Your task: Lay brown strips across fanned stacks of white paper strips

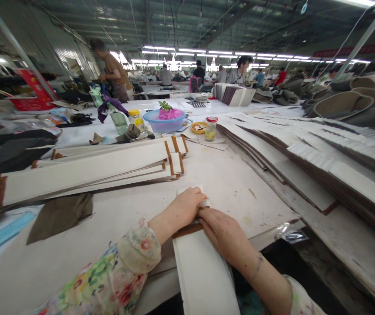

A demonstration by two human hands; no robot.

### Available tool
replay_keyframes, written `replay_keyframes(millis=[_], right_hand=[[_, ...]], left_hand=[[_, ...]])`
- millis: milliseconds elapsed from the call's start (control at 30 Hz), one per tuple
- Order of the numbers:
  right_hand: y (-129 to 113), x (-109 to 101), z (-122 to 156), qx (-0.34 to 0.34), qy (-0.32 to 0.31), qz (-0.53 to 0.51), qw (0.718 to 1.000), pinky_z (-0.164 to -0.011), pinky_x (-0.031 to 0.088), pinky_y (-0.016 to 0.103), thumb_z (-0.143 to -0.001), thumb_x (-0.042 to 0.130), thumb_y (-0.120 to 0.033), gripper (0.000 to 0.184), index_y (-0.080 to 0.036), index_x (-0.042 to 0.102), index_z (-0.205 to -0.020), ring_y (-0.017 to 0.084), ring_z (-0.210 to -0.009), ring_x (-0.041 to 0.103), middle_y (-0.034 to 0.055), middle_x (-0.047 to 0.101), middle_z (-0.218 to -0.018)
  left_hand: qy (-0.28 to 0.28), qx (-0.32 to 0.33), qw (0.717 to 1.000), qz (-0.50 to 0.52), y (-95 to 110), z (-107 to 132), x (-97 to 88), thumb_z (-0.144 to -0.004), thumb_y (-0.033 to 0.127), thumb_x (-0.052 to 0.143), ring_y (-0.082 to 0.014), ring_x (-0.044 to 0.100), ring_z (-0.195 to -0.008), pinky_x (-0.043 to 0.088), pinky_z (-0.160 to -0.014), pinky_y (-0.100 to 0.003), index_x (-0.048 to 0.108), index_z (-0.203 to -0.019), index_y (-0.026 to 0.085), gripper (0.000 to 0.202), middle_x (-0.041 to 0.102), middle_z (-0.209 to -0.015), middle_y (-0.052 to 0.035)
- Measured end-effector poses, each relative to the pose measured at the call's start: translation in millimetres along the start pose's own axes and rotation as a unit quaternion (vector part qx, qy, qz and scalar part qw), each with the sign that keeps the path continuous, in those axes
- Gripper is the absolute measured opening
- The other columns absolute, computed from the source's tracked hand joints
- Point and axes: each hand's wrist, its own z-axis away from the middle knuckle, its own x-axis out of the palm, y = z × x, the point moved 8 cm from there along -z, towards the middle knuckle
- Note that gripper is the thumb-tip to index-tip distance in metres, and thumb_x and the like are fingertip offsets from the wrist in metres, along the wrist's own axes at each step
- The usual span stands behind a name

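A long white strip [203,271] with a brown band across its far end runs from the bottom of the view up to my hands. My left hand [185,209] is closed, its fingers curled over the strip's far end. Beside it my right hand [225,234] is closed too, with its fingertips meeting the left ones at the brown-edged part. A small whitish piece shows just beyond the fingers. What lies right under the fingertips is hidden.
Similar brown-ended strips [85,168] are piled at the left, near a dark brown cloth piece [61,216]. Layered white panels [305,157] spread across the right. Behind stand a blue bowl [164,124], a red-lidded jar [210,130] and a yellow dish [198,127]. Several people work farther back.
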Motion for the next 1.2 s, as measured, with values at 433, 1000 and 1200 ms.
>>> replay_keyframes(millis=[433, 1000, 1200], right_hand=[[-1, -1, 2, -0.018, 0.028, 0.005, 0.999, -0.079, 0.046, 0.030, -0.083, 0.038, -0.009, 0.018, -0.017, 0.053, -0.088, 0.017, -0.086, 0.057, 0.0067, 0.061, -0.085], [10, -2, -10, 0.012, 0.004, -0.021, 1.000, -0.077, 0.044, 0.029, -0.083, 0.045, -0.014, 0.014, -0.018, 0.056, -0.091, 0.016, -0.084, 0.054, 0.0039, 0.060, -0.087], [18, 4, -35, 0.008, -0.025, 0.039, 0.999, -0.084, 0.039, 0.033, -0.081, 0.051, -0.019, 0.024, -0.016, 0.054, -0.105, 0.020, -0.095, 0.049, 0.0077, 0.056, -0.099]], left_hand=[[-0.036, 0.015, 0.995, -0.092, 17, 4, 3.2, -0.080, 0.010, 0.044, -0.0199, 0.047, -0.085, 0.041, -0.074, -0.030, 0.055, -0.093, 0.017, 0.019, 0.053, -0.090, -0.0063], [0.054, -0.057, 0.993, 0.085, -40, 34, -11.6, -0.077, 0.016, 0.052, -0.0159, 0.051, -0.086, 0.041, -0.078, -0.027, 0.059, -0.090, 0.016, 0.015, 0.057, -0.088, -0.0036], [0.063, -0.072, 0.990, 0.106, -46, 37, -8.9, -0.075, 0.015, 0.054, -0.0156, 0.052, -0.085, 0.042, -0.078, -0.026, 0.059, -0.089, 0.016, 0.014, 0.056, -0.087, -0.0035]])
